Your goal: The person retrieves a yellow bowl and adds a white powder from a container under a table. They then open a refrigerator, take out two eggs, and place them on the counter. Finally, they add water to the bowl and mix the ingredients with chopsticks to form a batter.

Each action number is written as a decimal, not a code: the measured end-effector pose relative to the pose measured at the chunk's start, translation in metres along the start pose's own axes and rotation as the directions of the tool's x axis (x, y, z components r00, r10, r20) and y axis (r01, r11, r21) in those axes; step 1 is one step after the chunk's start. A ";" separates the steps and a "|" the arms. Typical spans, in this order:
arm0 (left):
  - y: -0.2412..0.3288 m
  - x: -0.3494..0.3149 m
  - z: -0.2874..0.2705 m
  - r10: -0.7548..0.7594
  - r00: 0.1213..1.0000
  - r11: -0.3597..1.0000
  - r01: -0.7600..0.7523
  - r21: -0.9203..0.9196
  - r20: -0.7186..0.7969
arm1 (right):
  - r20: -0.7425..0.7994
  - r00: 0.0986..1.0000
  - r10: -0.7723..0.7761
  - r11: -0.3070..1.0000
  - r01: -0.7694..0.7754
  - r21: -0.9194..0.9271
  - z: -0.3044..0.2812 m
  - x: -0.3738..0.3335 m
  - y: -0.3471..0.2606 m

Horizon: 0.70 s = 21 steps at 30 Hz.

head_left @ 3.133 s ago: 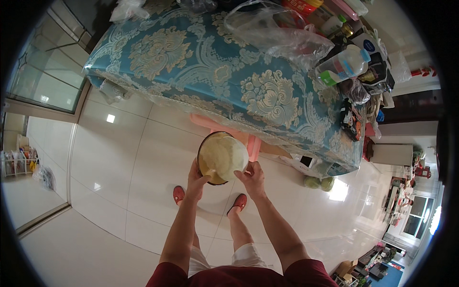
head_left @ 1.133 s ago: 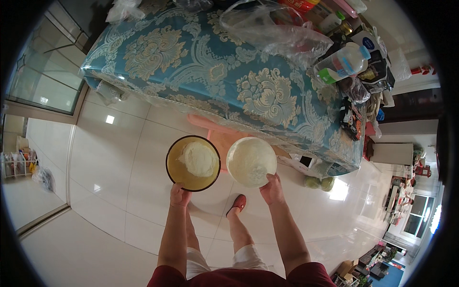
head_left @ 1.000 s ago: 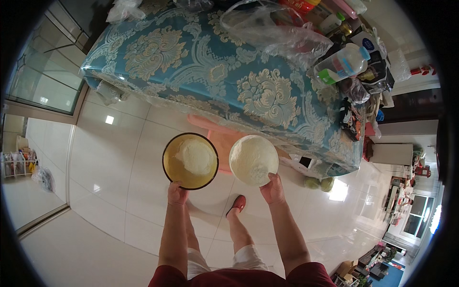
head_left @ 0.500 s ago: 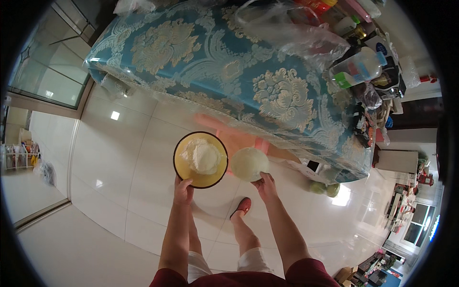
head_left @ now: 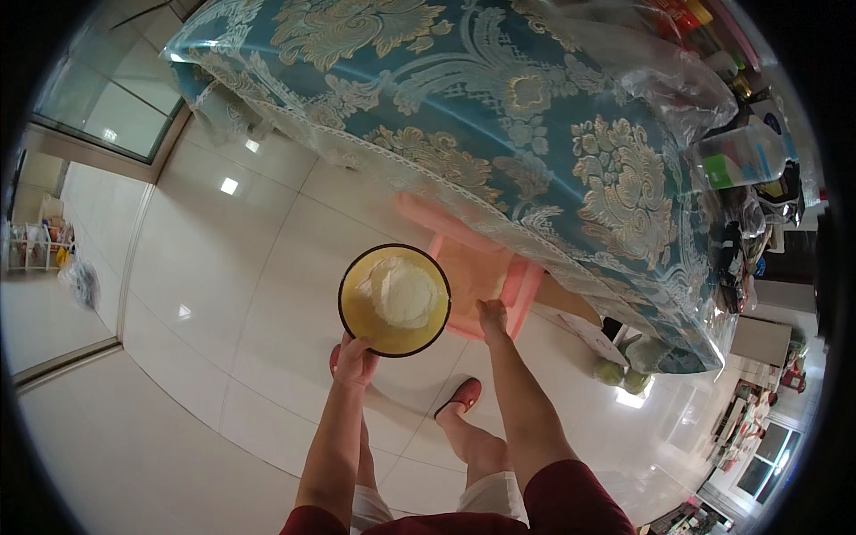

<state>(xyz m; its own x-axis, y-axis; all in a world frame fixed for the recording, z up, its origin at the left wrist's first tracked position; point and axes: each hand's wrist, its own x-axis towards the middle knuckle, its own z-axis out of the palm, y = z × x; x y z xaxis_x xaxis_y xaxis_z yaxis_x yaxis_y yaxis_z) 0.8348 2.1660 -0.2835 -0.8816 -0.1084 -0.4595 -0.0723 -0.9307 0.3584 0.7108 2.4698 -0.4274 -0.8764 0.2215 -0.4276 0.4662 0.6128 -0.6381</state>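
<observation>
a: what is seen of the surface and the room?

b: a pale, glossy tiled floor (head_left: 205,294) is seen below, with ceiling lights reflected in it. a table draped in a teal cloth with gold floral patterns (head_left: 499,116) fills the frame from twelve to three o'clock. a pink plastic stool (head_left: 473,267) is tucked under its edge, just beyond the bowl. clear plastic bags and bottles (head_left: 713,134) are piled on the table at two o'clock. a glass door (head_left: 98,107) is seen at ten o'clock.

a: where is the bowl, and how is it turned?

b: the yellow bowl with a dark rim (head_left: 394,300) is held above the floor near the centre, mouth up and facing the camera. being round, no long axis can be given. a white lump of dough (head_left: 403,291) lies inside it.

a: and the hands?

b: the left hand (head_left: 355,361) is closed on the bowl's rim at six o'clock. the right hand (head_left: 490,314) is placed at the stool's near edge, at three o'clock from the bowl; whether it is gripped cannot be told. a red slipper (head_left: 456,397) is worn on one foot.
</observation>
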 end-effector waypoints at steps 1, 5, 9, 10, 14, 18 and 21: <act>-0.001 0.000 -0.016 -0.004 1.000 1.000 0.005 -0.027 0.009 | -0.083 0.977 -0.197 0.980 0.192 -0.059 0.004 -0.001 -0.017; -0.007 -0.001 -0.039 0.001 1.000 0.997 0.000 -0.074 0.006 | -0.141 0.851 -0.506 0.851 0.467 -0.240 -0.009 0.006 -0.115; -0.011 0.000 -0.029 0.047 0.997 0.999 -0.047 0.013 -0.058 | -0.091 0.650 -0.755 0.597 0.622 -0.506 -0.016 0.036 -0.172; -0.016 -0.002 -0.031 0.056 0.996 0.998 -0.055 0.007 -0.076 | -0.063 0.686 -0.725 0.592 0.574 -0.565 -0.015 0.043 -0.180; -0.024 0.002 -0.041 0.047 0.994 0.998 -0.051 -0.039 -0.097 | 0.055 0.805 -0.590 0.514 0.427 -0.744 -0.008 0.078 -0.210; -0.031 0.022 -0.057 0.061 0.997 0.996 -0.064 -0.060 -0.046 | 0.150 0.816 -0.559 0.425 0.437 -0.793 -0.002 0.114 -0.237; -0.033 0.031 -0.059 0.078 0.995 0.996 -0.081 -0.040 -0.060 | 0.188 0.812 -0.552 0.381 0.447 -0.810 0.000 0.132 -0.249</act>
<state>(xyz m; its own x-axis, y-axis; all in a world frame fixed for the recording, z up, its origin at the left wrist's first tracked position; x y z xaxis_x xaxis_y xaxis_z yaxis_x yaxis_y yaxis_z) 0.8373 2.1725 -0.3571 -0.8548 -0.2020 -0.4781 0.0181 -0.9322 0.3615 0.4794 2.3464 -0.3246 -0.9465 -0.3013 -0.1152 -0.3116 0.9465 0.0842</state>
